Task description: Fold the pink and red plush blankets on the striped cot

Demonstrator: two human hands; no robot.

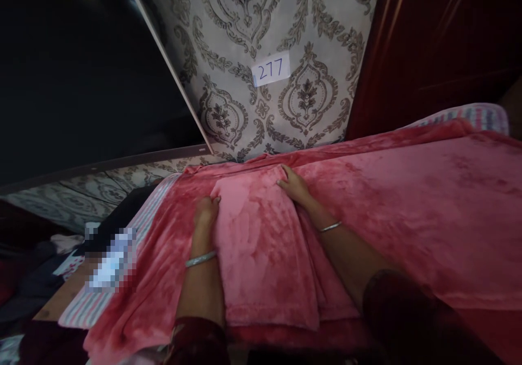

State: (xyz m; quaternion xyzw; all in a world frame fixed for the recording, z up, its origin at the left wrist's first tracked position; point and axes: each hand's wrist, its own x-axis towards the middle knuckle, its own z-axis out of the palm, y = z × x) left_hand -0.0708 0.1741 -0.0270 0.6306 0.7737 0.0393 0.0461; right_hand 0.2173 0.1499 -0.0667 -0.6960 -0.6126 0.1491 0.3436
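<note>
A pink plush blanket (408, 196) lies spread across the surface, with a folded section (261, 256) of the same pink plush in front of me. My left hand (207, 211) is closed on the left edge of this folded section near its far corner. At the far right corner, my right hand (293, 185) grips the fabric between thumb and fingers. Layered folds show under the section's right side, beside my right forearm. Darker pink plush surrounds it on the left and the far side. I cannot tell whether the folded part joins the larger spread.
A large dark screen (89, 71) stands at the far left against patterned wallpaper (253, 115). A paper marked 277 (271, 69) is on the wall. Dark red wooden panels (428, 44) rise at right. Striped cloth (81, 310) shows beneath the plush, near a pixelated patch.
</note>
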